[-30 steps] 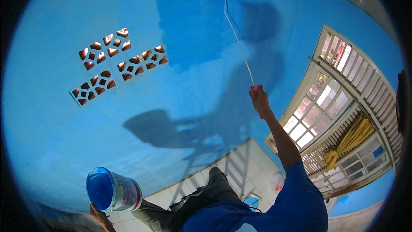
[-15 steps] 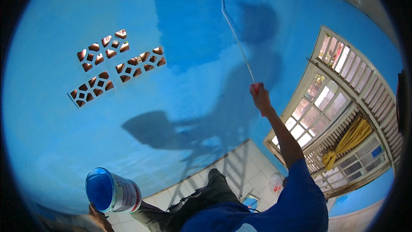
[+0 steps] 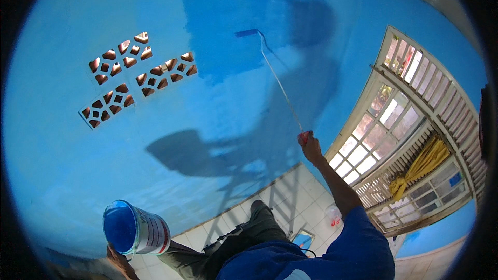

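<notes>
My right hand point(image 3: 311, 148) is closed round the red handle of a paint roller point(image 3: 280, 87), its arm stretched toward the wall. The blue roller head lies against the darker, freshly painted patch point(image 3: 223, 36) of the light blue wall point(image 3: 57, 161). At the lower left, a white paint bucket point(image 3: 151, 232) is tilted so that the blue paint inside shows. My left hand point(image 3: 119, 262) supports it from below at its near edge; the fingers are mostly hidden under the bucket.
Patterned vent blocks point(image 3: 166, 75) pierce the wall at the left. To the right is a barred window point(image 3: 384, 114) with a knotted yellow curtain point(image 3: 423, 168). Below me are white floor tiles point(image 3: 306, 197), a clear plastic bag point(image 3: 333, 214) with red bits, and a ladder's shadow.
The roller has moved down the wall and slightly left, with my right hand lowering along with it. My left hand and the bucket stay in place.
</notes>
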### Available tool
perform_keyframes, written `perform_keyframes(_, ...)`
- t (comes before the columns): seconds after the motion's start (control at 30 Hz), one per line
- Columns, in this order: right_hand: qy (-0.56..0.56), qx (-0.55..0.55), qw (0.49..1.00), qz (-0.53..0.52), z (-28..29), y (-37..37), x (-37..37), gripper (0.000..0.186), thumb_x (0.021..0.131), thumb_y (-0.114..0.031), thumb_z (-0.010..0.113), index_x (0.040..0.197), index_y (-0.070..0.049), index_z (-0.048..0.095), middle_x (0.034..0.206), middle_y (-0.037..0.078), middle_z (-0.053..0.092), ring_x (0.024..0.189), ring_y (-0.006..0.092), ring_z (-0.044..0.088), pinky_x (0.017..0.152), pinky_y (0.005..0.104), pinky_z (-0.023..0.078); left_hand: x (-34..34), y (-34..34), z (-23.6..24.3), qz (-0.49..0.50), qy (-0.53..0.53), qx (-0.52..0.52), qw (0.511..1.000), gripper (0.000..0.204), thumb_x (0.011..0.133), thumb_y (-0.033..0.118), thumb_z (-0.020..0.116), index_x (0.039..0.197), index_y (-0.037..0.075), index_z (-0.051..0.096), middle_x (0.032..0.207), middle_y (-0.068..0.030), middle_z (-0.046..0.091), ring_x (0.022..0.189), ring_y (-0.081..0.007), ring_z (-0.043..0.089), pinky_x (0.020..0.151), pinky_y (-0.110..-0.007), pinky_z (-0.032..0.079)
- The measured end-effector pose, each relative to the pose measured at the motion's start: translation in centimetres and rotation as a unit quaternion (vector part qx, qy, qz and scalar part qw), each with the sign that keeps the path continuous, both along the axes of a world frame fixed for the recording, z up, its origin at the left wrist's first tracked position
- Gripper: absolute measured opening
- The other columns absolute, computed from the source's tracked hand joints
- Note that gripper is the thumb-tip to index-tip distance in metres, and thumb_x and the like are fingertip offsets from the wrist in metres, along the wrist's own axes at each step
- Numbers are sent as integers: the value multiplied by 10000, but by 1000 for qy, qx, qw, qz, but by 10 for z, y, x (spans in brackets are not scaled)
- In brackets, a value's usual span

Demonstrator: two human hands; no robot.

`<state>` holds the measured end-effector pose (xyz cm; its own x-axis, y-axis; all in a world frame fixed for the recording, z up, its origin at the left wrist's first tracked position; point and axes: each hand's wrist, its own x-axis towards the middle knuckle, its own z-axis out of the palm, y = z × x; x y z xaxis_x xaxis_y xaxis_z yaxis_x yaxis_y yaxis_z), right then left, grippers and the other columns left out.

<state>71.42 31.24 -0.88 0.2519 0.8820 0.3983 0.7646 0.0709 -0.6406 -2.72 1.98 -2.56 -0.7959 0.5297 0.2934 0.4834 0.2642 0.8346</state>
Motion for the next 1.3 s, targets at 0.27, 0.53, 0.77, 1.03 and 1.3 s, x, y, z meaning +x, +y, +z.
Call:
perform_keyframes(0.27, -68, 131, 988, 34, 124, 59, -13, 340, 827, -269, 543, 948, 19, 409, 749, 197, 587, 702, 409, 575, 581, 448, 478, 4, 12, -3, 7, 66, 78, 995, 453, 883, 377, 404, 809, -35, 576, 623, -98, 547, 489, -151, 420, 445, -314, 325)
perform_keyframes(0.53, -70, 111, 991, 19, 75, 71, -29, 385, 841, -289, 518, 1020, 31, 403, 800, 220, 586, 695, 423, 566, 587, 458, 473, 12, 9, 11, -7, 32, 39, 999, 478, 879, 372, 396, 760, -61, 562, 640, -168, 550, 551, -225, 456, 531, -373, 369)
perform_keyframes(0.77, -70, -71, 994, -45, -24, 1, -12, 342, 825, -261, 550, 930, 29, 403, 770, 217, 585, 741, 401, 579, 593, 468, 460, 13, 5, 8, -12, 50, 42, 998, 449, 896, 366, 391, 804, -39, 560, 551, -42, 441, 434, -90, 288, 386, -293, 205)
perform_keyframes(1.03, -54, 123, 990, 41, 103, 38, -28, 324, 828, -255, 553, 914, 23, 410, 737, 221, 584, 679, 401, 580, 549, 439, 465, 6, 7, 3, -15, 7, 38, 999, 481, 895, 380, 382, 869, -55, 586, 637, -88, 547, 459, -121, 380, 407, -308, 273)
perform_keyframes(1.3, -38, 122, 991, 27, 99, 76, -57, 462, 829, -333, 536, 1015, 69, 403, 677, 228, 570, 644, 418, 575, 532, 449, 480, 42, 14, 32, 19, 25, 81, 996, 500, 885, 384, 402, 759, -79, 543, 627, -148, 529, 540, -198, 414, 512, -345, 355)
